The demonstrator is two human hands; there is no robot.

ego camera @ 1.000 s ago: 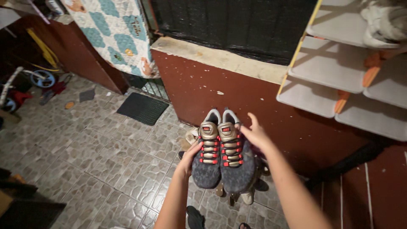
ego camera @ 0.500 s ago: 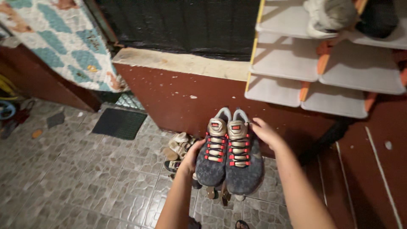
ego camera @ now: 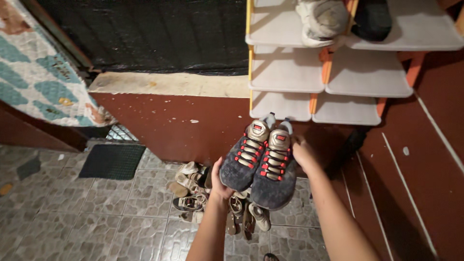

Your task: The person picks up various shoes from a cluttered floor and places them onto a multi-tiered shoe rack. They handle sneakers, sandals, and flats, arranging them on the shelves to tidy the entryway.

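Sneakers [ego camera: 261,162], toes toward wearer, heels up

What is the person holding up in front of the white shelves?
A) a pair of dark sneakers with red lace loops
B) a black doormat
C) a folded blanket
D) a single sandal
A: the left hand and right hand grip a pair of dark sneakers, side by side, just below the white shoe rack.

Bare lower shelves [ego camera: 286,72] of the rack stand open above the held sneakers [ego camera: 261,162]; a shoe pile [ego camera: 203,195] clutters the floor [ego camera: 96,212] below.
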